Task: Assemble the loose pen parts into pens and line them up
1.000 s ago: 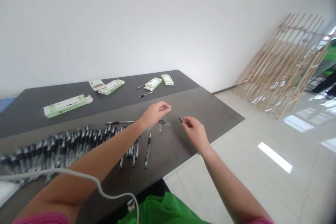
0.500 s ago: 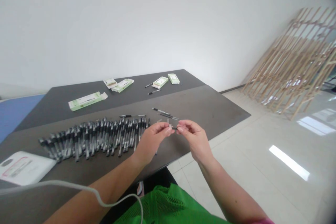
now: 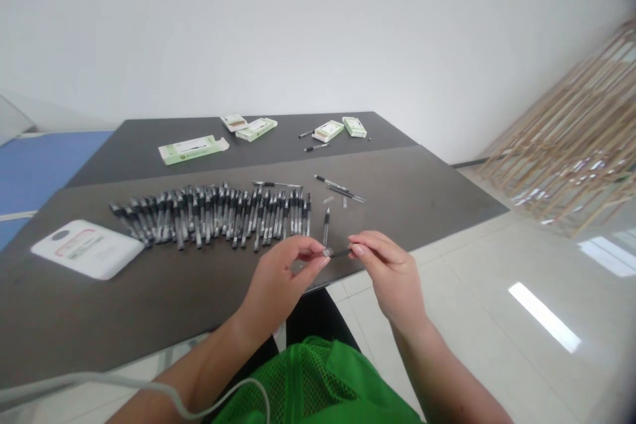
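Note:
My left hand (image 3: 278, 285) pinches a small clear pen part (image 3: 327, 252) between thumb and finger. My right hand (image 3: 392, 271) holds a thin black pen refill (image 3: 341, 253) in its fingertips, with its end meeting the clear part. Both hands sit over the table's near edge. Just above them, a single black gel pen (image 3: 326, 226) lies on the dark table (image 3: 412, 202). A long row of several similar pens (image 3: 209, 215) lies to the left, and a few loose pens (image 3: 338, 189) lie beyond the hands.
Open green-and-white pen boxes (image 3: 193, 150) and two pens (image 3: 311, 140) lie on the far table section. A white pad (image 3: 87, 249) sits left of the row. A cable (image 3: 99, 381) crosses the bottom, above a green mesh garment (image 3: 308, 384). A wooden lattice (image 3: 566, 139) leans at right.
My hands came together from apart, joining the clear part and black refill, and now sit lower in view. The view has shifted, showing the whole pen row and the pad.

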